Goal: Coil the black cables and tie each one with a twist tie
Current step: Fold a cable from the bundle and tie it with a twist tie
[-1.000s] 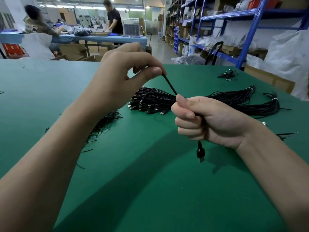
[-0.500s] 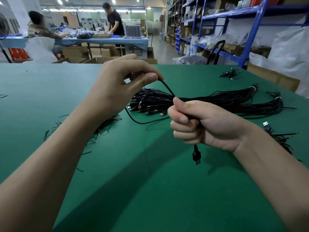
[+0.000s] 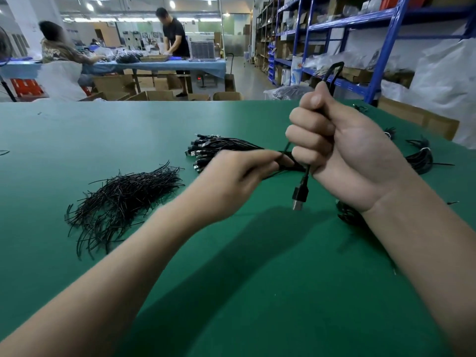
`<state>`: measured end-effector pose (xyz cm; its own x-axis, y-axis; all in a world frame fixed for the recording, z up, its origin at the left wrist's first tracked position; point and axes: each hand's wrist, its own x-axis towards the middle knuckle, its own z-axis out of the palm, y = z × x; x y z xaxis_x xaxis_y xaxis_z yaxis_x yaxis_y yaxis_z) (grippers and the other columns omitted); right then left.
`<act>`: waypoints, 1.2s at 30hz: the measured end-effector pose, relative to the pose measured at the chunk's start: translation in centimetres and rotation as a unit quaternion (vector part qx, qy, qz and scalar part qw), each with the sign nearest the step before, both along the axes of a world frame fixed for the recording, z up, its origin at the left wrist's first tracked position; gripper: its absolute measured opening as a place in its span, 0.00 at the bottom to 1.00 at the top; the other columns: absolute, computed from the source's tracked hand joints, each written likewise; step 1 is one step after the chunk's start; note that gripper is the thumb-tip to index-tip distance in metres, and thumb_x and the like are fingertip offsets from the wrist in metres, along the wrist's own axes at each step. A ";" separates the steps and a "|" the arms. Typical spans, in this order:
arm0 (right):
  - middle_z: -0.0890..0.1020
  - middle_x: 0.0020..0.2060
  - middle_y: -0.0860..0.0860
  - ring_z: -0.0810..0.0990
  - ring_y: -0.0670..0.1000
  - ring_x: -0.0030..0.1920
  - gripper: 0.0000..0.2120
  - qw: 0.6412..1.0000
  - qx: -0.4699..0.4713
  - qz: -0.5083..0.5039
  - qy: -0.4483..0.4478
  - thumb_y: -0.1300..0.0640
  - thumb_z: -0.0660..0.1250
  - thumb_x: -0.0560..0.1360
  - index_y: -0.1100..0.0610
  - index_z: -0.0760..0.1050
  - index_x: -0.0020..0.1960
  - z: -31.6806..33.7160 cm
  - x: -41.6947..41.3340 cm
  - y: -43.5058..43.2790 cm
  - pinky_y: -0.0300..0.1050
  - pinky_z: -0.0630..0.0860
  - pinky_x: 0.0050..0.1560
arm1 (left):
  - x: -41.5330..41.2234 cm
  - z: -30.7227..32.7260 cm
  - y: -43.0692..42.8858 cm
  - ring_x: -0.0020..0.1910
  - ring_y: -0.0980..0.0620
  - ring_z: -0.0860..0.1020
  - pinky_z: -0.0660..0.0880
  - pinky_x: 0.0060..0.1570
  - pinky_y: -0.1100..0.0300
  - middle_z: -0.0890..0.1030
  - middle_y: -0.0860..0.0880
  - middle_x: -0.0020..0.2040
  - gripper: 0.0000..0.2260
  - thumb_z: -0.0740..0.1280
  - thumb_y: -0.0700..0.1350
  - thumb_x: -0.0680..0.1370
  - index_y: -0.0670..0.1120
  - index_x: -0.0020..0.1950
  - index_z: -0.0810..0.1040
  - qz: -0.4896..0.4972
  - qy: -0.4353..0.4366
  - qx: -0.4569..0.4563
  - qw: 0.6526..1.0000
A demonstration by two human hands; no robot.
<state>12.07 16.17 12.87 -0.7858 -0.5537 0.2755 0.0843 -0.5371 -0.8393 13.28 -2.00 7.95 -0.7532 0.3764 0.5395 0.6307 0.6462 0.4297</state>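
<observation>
Right hand: the right hand (image 3: 342,150) is held above the green table (image 3: 231,292), its fingers curled into a fist round the black cable (image 3: 306,177), with the thumb pressed on top.
Cable: a narrow loop of it stands up out of the top of the fist. One strand drops from under the fist and ends in a USB plug (image 3: 300,195), which hangs free above the table.
Left hand: the left hand (image 3: 237,181) sits lower, just beside the right fist. Its thumb and fingertips pinch a thin strand of the cable that runs up to the right fingers.
Loose cables: a heap of black cables (image 3: 213,148) lies on the table behind the left hand, plugs pointing left.
Twist ties: a loose pile of black twist ties (image 3: 121,199) lies on the table to the left, well apart from both hands.
Right edge: looped cable bundles (image 3: 422,158) lie on the table beyond the right wrist.
Background: blue shelving (image 3: 386,47) holds boxes and bags, and two people work at a blue-covered table (image 3: 154,65).
Writing: a small red lit display (image 3: 198,78) glows under the far table, its characters too small to read. The labels on the shelf boxes are blurred.
</observation>
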 end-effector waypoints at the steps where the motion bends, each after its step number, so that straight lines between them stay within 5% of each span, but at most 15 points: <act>1: 0.55 0.29 0.45 0.52 0.44 0.28 0.16 1.000 -0.006 -0.022 -0.007 0.47 0.51 0.85 0.52 0.67 0.42 -0.1 -0.2 0.1 0.38 0.52 0.24 | 0.2 -0.4 0.7 0.32 0.56 0.69 0.65 0.35 0.65 0.73 0.54 0.32 0.09 0.63 0.43 0.84 0.49 0.60 0.82 0.001 -0.011 -0.010 1.000; 5: 0.72 0.28 0.47 0.69 0.45 0.27 0.17 0.986 0.071 -0.151 0.028 0.51 0.52 0.86 0.57 0.71 0.45 -1.4 -1.1 0.3 0.36 0.67 0.26 | 0.5 0.0 1.1 0.30 0.58 0.70 0.70 0.36 0.61 0.74 0.58 0.29 0.11 0.61 0.47 0.85 0.53 0.62 0.81 0.035 -0.027 -0.066 0.997; 9: 0.87 0.40 0.57 0.87 0.56 0.45 0.20 0.961 0.128 -0.231 0.081 0.53 0.49 0.87 0.63 0.75 0.50 -2.5 -1.2 -0.6 0.43 0.82 0.44 | 1.5 1.3 1.3 0.45 0.45 0.80 0.75 0.48 0.48 0.85 0.50 0.46 0.13 0.58 0.52 0.85 0.55 0.61 0.81 0.071 -0.021 -0.160 0.984; 13: 0.87 0.43 0.59 0.88 0.56 0.46 0.20 0.943 0.149 -0.278 0.106 0.54 0.49 0.88 0.63 0.75 0.50 -3.3 -0.9 -1.6 0.43 0.83 0.46 | 2.4 1.9 2.1 0.48 0.44 0.80 0.75 0.48 0.47 0.84 0.48 0.48 0.14 0.57 0.52 0.85 0.53 0.59 0.81 0.085 -0.014 -0.217 0.972; 20: 0.87 0.42 0.61 0.88 0.58 0.46 0.19 0.967 -0.047 -0.243 -0.054 0.54 0.48 0.88 0.65 0.72 0.52 -2.3 -0.8 -0.9 0.43 0.83 0.42 | 3.3 2.9 2.8 0.44 0.41 0.78 0.75 0.46 0.47 0.80 0.47 0.42 0.15 0.55 0.54 0.85 0.50 0.55 0.79 0.095 -0.014 -0.237 0.967; 23: 0.87 0.41 0.57 0.88 0.55 0.45 0.19 0.959 0.067 -0.267 0.063 0.53 0.49 0.87 0.63 0.73 0.50 -2.5 -0.3 -1.2 0.42 0.82 0.42 | 3.8 3.6 2.7 0.44 0.41 0.79 0.76 0.45 0.47 0.81 0.49 0.42 0.15 0.54 0.54 0.85 0.51 0.54 0.79 0.096 0.036 -0.253 0.962; 27: 0.80 0.28 0.50 0.79 0.48 0.28 0.20 0.878 0.261 -0.282 0.285 0.51 0.55 0.86 0.58 0.74 0.40 -3.5 0.2 -1.7 0.42 0.74 0.30 | 3.9 5.4 0.9 0.37 0.47 0.79 0.76 0.42 0.48 0.83 0.52 0.39 0.13 0.60 0.54 0.83 0.52 0.47 0.82 0.060 0.075 -0.215 0.972; 29: 0.77 0.24 0.48 0.72 0.46 0.25 0.24 0.878 0.285 -0.251 0.293 0.43 0.54 0.83 0.54 0.69 0.34 -3.6 0.5 -2.1 0.40 0.68 0.28 | 3.9 6.1 0.1 0.31 0.56 0.75 0.73 0.39 0.55 0.82 0.53 0.35 0.11 0.65 0.52 0.82 0.51 0.46 0.85 0.027 0.073 -0.191 0.979; 36: 0.63 0.24 0.55 0.60 0.49 0.25 0.35 0.920 0.338 -0.043 0.196 0.32 0.45 0.78 0.57 0.77 0.33 -2.8 1.1 -1.1 0.38 0.59 0.27 | 4.4 7.7 -1.8 0.28 0.56 0.69 0.64 0.29 0.71 0.70 0.56 0.28 0.16 0.69 0.56 0.79 0.46 0.38 0.76 0.037 0.134 -0.050 0.989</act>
